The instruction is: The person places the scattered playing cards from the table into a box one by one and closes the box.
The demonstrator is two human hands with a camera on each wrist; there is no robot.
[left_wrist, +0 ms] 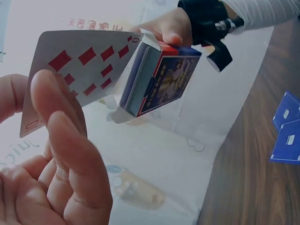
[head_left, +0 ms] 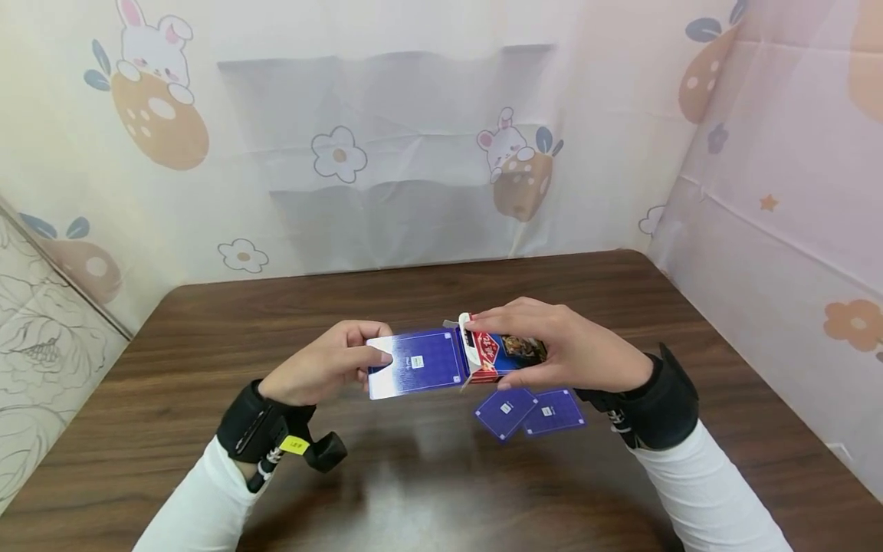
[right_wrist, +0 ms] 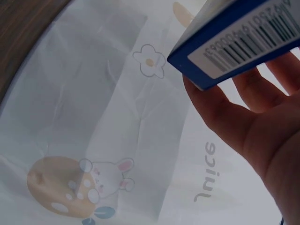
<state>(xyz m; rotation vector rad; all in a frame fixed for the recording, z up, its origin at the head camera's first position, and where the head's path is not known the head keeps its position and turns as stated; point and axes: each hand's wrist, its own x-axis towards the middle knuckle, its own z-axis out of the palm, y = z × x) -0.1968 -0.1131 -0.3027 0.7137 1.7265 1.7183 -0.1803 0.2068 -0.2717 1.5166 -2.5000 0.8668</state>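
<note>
My left hand [head_left: 327, 360] pinches one end of a playing card [head_left: 421, 364] between thumb and fingers. Its blue patterned back faces up in the head view; in the left wrist view its face shows several red diamonds and a 10 in the corner. The card's other end is right at the open mouth of a red and blue card box [head_left: 488, 354]. Gripping that box from above and the side is my right hand [head_left: 552, 345]. A pack edge shows inside the box mouth in the left wrist view. The barcode end of the box [right_wrist: 239, 51] faces the right wrist camera.
Two blue-backed cards [head_left: 506, 412] lie overlapping on the brown wooden table [head_left: 414, 483], below the box and near the right wrist. A printed cloth [head_left: 407, 153] hangs behind the table and along its right side. Black camera straps [head_left: 662, 399] wrap both wrists.
</note>
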